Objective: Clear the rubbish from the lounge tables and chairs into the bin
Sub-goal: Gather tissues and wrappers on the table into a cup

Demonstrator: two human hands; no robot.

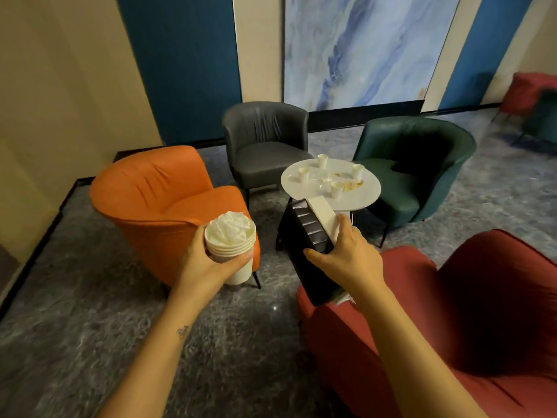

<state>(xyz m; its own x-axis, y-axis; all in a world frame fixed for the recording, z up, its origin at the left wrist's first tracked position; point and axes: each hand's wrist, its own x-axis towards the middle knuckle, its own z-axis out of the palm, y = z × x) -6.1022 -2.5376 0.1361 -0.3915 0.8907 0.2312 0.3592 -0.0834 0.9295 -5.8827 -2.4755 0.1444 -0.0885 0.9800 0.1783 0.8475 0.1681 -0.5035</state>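
My left hand (pixel 208 260) grips a stack of white paper cups (pixel 232 245) with crumpled white tissue stuffed in the top one. My right hand (pixel 343 257) holds a dark ribbed box-like bin (pixel 310 233) with a pale top face, tilted in the air over the floor. Ahead stands a round white table (pixel 355 197) with several paper cups (pixel 336 189), clear wrappers and crumbs scattered on it.
Four armchairs ring the table: orange (pixel 156 191) on the left, grey (pixel 265 146) at the back, green (pixel 416 164) on the right, red (pixel 452 312) close at my right. More chairs (pixel 536 101) stand far right. Patterned grey carpet lies between.
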